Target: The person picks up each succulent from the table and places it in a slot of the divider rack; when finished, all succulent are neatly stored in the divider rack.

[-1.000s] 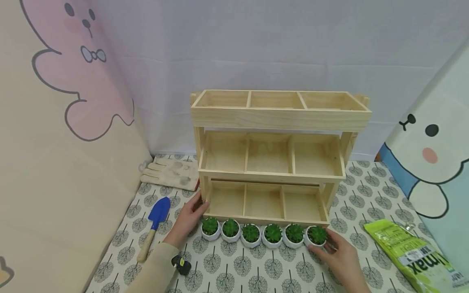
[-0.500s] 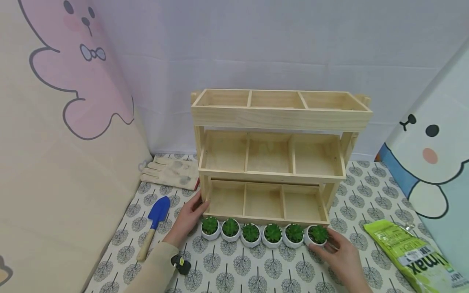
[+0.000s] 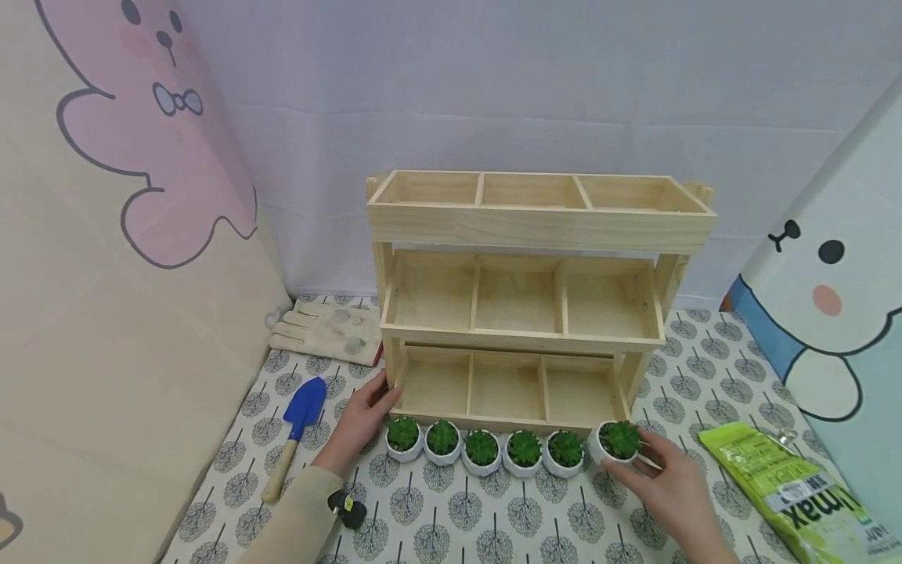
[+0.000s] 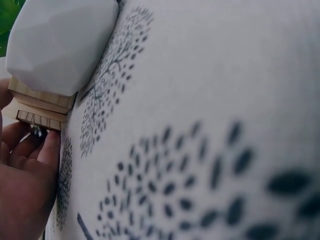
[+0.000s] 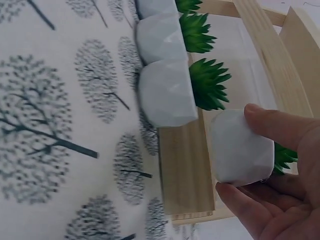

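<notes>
In the head view, my right hand (image 3: 675, 486) pinches a small potted succulent (image 3: 618, 441), its white faceted pot tilted and raised off the cloth. The right wrist view shows the thumb on one side of that pot (image 5: 241, 150) and the fingers on the other. Several similar potted succulents (image 3: 524, 450) stand in a row along the front of a three-tier wooden planter shelf (image 3: 543, 229). My left hand (image 3: 358, 421) grips the lower left corner of this shelf; in the left wrist view its fingers (image 4: 49, 150) curl round the board's end, near a white pot (image 4: 62, 45).
Each tier of the shelf has three compartments. Left of it lie a blue trowel (image 3: 304, 403) with a wooden handle and a pair of pale work gloves (image 3: 327, 333). A green bag (image 3: 796, 486) lies at the right on the tree-patterned cloth (image 3: 465, 509).
My right hand has lifted the rightmost succulent from the row and shifted it slightly right, tilting it. The left hand stays at the shelf's corner.
</notes>
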`<state>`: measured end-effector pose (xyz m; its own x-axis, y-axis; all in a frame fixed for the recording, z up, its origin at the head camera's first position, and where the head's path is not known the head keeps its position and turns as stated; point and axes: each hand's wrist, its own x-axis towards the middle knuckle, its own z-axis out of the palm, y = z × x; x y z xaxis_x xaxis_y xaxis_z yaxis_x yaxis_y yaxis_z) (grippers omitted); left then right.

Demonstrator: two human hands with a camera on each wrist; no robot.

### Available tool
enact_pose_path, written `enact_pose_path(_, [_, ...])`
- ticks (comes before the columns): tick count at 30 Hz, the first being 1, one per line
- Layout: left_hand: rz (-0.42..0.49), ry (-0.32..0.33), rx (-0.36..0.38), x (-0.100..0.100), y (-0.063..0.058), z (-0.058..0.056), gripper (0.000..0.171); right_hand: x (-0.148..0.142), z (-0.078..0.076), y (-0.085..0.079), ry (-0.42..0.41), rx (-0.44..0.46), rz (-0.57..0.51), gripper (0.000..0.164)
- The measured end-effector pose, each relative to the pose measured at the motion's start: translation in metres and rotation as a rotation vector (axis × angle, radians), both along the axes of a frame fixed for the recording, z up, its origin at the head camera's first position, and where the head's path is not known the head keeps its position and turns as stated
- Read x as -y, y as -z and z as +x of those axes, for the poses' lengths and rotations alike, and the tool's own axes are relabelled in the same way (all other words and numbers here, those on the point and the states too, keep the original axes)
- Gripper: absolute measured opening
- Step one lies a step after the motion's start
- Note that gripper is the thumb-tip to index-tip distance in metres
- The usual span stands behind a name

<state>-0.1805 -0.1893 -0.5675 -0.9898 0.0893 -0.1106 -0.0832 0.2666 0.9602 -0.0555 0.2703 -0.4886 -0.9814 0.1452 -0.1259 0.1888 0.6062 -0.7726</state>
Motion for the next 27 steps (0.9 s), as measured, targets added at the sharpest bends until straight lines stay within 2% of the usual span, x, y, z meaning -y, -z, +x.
enact_pose_path(8, [-0.017, 0.007, -0.007, 0.003, 0.003, -0.001, 0.072, 0.004, -0.014, -0.016, -0.015, -0.216, 0.054, 0.075])
enact_pose_path(10, [-0.022, 0.009, -0.004, 0.004, 0.003, -0.001, 0.074, 0.005, -0.019, -0.018, -0.023, -0.242, 0.066, 0.076])
enact_pose_path(15, [-0.030, 0.001, -0.002, 0.003, 0.003, 0.000, 0.070, 0.005, -0.034, -0.018, -0.032, -0.195, 0.044, 0.085])
enact_pose_path(21, [-0.034, -0.004, -0.005, 0.001, 0.002, -0.001, 0.070, 0.006, -0.052, -0.007, -0.046, -0.217, 0.020, 0.074])
enact_pose_path(27, [-0.028, -0.015, -0.006, -0.001, 0.000, 0.000, 0.070, 0.008, -0.064, 0.001, -0.043, -0.202, 0.017, 0.077])
